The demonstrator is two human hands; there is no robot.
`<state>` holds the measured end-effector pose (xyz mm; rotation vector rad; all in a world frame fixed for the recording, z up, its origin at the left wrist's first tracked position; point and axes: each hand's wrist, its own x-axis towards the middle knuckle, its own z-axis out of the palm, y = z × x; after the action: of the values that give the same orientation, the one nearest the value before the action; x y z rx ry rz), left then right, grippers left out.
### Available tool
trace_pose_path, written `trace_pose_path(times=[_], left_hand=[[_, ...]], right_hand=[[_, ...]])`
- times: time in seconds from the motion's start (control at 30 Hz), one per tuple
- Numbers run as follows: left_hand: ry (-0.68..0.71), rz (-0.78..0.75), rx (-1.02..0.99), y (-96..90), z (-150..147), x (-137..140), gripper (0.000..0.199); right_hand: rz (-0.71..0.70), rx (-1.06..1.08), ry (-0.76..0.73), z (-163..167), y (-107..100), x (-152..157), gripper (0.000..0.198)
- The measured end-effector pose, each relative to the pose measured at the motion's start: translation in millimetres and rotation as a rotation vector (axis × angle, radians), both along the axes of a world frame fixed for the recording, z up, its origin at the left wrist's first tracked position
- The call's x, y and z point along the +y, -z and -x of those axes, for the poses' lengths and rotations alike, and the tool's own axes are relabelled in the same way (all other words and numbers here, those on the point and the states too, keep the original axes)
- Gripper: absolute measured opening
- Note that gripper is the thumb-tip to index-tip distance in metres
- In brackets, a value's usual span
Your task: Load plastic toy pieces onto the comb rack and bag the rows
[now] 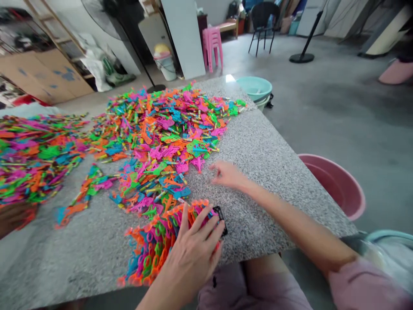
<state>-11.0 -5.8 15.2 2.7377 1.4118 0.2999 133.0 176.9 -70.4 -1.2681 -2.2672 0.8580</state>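
Left hand [195,243] on plastic-piece row [157,248]; long axis slants away-right.

Your left hand [195,245] lies palm down with its fingers extended and slightly parted, pointing up and to the right, the thumb on the right side; its wrist [171,275] is low, the forearm rising from the bottom edge. Your right hand [227,174] is farther forward, fingers curled in toward the thumb and pointing left, the tips too blurred to read clearly. Your right forearm [284,215] slants back to a bent elbow just below a mauve sleeve [364,284].
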Motion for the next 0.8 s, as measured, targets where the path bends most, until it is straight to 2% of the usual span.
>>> trace_pose_path(times=[0.07, 0.1, 0.17, 0.27, 0.4, 0.53, 0.6, 0.67, 0.8], left_hand=[[0.003, 0.018, 0.003, 0.6, 0, 0, 0.025], [-0.001, 0.026, -0.002, 0.9, 1, 0, 0.024], [-0.013, 0.043, -0.012, 1.1, 1, 0, 0.021], [-0.016, 0.069, -0.020, 0.3, 2, -1, 0.020], [-0.020, 0.086, -0.033, -2.6, 2, -1, 0.020], [-0.017, 0.101, -0.035, -5.9, 0, 0, 0.018], [-0.016, 0.133, -0.027, -7.5, -1, 0, 0.018], [-0.019, 0.159, -0.016, -8.8, -1, 0, 0.019], [-0.023, 0.167, 0.009, -8.8, -3, 0, 0.021]], right_hand=[[-0.067, -0.046, 0.284, 7, -7, 42, 0.022], [-0.079, -0.064, 0.356, 11, -10, 59, 0.021], [-0.060, -0.102, 0.396, 17, -11, 81, 0.019], [-0.005, -0.165, 0.419, 5, -2, 79, 0.015], [0.085, -0.227, 0.337, -48, 15, 39, 0.016], [0.109, -0.084, 0.279, -87, 21, -10, 0.012], [0.147, 0.046, 0.303, -92, 21, -35, 0.002], [0.245, 0.180, 0.317, -89, 22, -63, 0.009], [0.583, 0.479, 0.214, -66, 27, -127, 0.012]])
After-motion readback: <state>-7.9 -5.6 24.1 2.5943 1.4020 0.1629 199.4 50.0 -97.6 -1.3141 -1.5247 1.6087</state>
